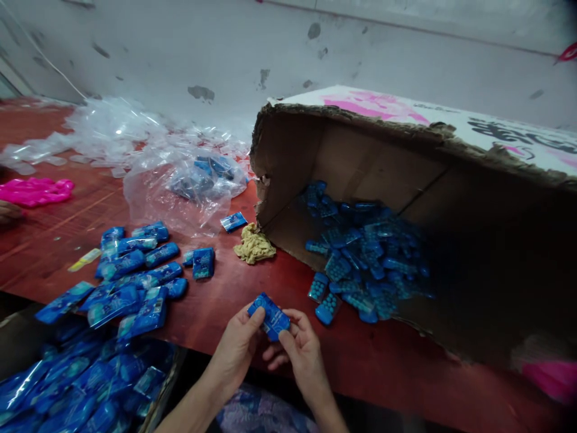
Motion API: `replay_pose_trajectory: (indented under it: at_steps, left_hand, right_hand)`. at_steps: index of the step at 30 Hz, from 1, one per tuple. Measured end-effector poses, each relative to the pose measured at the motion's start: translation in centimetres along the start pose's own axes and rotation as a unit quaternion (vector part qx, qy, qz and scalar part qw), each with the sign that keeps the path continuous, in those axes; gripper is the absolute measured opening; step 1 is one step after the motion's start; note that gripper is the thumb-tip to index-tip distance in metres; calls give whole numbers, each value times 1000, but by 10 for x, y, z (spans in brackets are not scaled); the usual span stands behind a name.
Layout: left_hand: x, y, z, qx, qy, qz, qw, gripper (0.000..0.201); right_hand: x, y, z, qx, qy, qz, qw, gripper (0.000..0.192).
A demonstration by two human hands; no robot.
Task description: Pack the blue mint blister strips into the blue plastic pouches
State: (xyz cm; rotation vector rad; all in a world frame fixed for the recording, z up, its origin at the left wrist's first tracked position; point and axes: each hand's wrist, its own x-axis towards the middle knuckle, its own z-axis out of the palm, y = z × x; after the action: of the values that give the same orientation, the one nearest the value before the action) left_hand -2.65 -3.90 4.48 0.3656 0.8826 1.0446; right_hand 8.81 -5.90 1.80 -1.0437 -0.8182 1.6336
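Both hands hold a small flat blue printed packet (269, 315) just in front of the table edge. My left hand (238, 341) pinches its left end with the thumb on top. My right hand (303, 344) grips its right end, thumb over the near corner and fingers curled beneath. Close by on the right, clear packs with blue rounded pieces (378, 258) spill from a cardboard box (288, 234) lying on its side. To the left lies a pile of blue printed packs (135, 273). A crumpled yellowish cloth (253, 244) rests beyond my hands.
The red table (216, 313) runs along a stained wall. Clear plastic sleeves (121, 129) and a plastic bag (180, 192) with blue packets lie at the back left. An open carton (174, 376) full of blue packs stands below the edge. Another person's hand (9, 211) shows far left.
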Motion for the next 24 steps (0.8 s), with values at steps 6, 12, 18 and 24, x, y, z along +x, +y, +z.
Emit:
replay_pose_trajectory:
  at_steps: [6,12,18,24]
  left_hand:
    - [2,5,-6,-38,-13,-70,997,25]
    - [0,5,-7,-29,-48,-67,996,18]
    - [-2,1,-6,-39,-34,-96,994,22]
    - [-2,4,-10,-46,3,-88,995,10]
  right_hand:
    - [1,3,3,26,-29,10,999,38]
    - [3,1,-1,9,-18,-10,1000,36]
    - [0,-1,-1,6,-52,-13,999,31]
    - [0,-1,-1,-9,-52,7,999,36]
